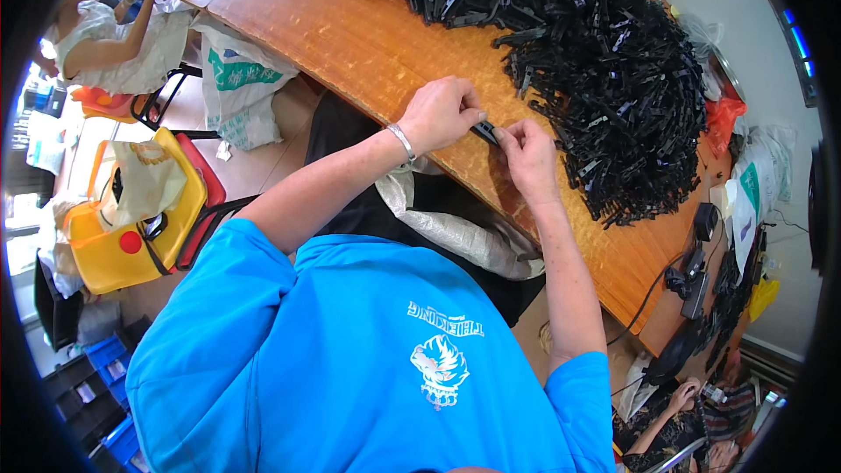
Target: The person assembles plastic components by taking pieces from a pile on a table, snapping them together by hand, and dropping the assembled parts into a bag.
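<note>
Over the near edge of the wooden table (350, 44), a small, narrow black plastic piece (484, 131) is stretched between my two hands. My left hand (442, 114), with a silver bracelet at its wrist, pinches one end between thumb and fingers. At the other end, the closed fingertips of my right hand (530, 158) grip the same piece. Just beyond and to the right lies a large heap of similar black plastic pieces (613, 79). The piece's finer shape is partly covered by my fingers.
An open whitish sack (455, 232) hangs below the table edge by my lap. A yellow chair (131, 241) with a bag stands left, near a white-and-green sack (241, 88). Other people sit at upper left and lower right. A power strip (695, 285) lies at right.
</note>
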Demonstrator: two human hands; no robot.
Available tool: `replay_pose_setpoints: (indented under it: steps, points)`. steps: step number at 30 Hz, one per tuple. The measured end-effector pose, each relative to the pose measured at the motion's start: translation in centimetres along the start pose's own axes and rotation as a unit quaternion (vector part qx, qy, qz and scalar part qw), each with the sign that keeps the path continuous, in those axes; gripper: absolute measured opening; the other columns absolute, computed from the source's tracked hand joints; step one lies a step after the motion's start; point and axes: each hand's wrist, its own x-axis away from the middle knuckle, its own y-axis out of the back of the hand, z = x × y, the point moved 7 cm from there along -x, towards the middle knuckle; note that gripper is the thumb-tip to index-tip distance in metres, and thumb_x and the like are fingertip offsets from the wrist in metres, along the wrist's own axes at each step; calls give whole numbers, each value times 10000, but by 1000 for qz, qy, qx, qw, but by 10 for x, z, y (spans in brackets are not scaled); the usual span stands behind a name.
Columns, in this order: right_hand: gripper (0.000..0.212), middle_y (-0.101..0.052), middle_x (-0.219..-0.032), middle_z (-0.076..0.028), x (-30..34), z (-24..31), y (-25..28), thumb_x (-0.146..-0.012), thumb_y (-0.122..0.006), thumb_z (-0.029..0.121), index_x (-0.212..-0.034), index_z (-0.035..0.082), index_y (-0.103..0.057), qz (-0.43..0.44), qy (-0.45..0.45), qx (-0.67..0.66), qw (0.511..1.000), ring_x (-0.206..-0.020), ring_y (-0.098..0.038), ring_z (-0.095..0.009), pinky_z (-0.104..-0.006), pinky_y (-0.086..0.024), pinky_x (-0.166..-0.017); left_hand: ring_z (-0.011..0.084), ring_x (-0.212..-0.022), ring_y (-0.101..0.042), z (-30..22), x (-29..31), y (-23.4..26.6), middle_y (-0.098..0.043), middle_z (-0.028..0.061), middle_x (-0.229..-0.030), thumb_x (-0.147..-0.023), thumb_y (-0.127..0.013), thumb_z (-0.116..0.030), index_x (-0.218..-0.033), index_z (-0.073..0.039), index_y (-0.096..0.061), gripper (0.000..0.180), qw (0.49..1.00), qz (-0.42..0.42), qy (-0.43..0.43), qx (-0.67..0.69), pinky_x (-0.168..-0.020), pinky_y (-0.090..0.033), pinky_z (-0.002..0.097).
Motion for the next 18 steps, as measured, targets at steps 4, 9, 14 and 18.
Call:
replay_pose_setpoints:
  steps: [4, 9, 14, 18]
  points:
    - [244, -664, -735, -173, -2, 15, 2, -857, -723, 227, -831, -3, -644, 11, -3, 95, 995, -713, -651, -332, -426, -488, -648, 306, -736, -665, 4, 1, 0, -673, 151, -774, -804, -730, -210, -801, -11, -654, 213, 999, -3, 20, -37, -684, -519, 402]
    - [245, -671, -757, -179, 5, 32, 5, -862, -717, 239, -838, 10, -635, -14, 45, 182, 982, -721, -653, -349, -436, -490, -650, 332, -781, -644, 0, 7, 0, -644, 149, -790, -806, -731, -206, -781, -22, -613, 221, 997, -45, -17, -62, -706, -503, 427]
    - [241, -673, -754, -166, 7, 30, 5, -859, -722, 232, -830, 11, -632, -12, 33, 136, 990, -705, -653, -320, -418, -490, -637, 340, -787, -634, 2, 9, 0, -630, 152, -791, -794, -736, -198, -794, -24, -599, 221, 998, -47, -26, -44, -689, -490, 430]
    - [258, -652, -688, -140, 25, 7, 3, -853, -736, 239, -814, 0, -648, 73, 6, 44, 996, -619, -616, -250, -371, -477, -601, 311, -745, -618, -12, 49, 7, -585, 131, -786, -792, -734, -147, -798, -31, -593, 183, 996, -29, -82, -4, -642, -481, 392]
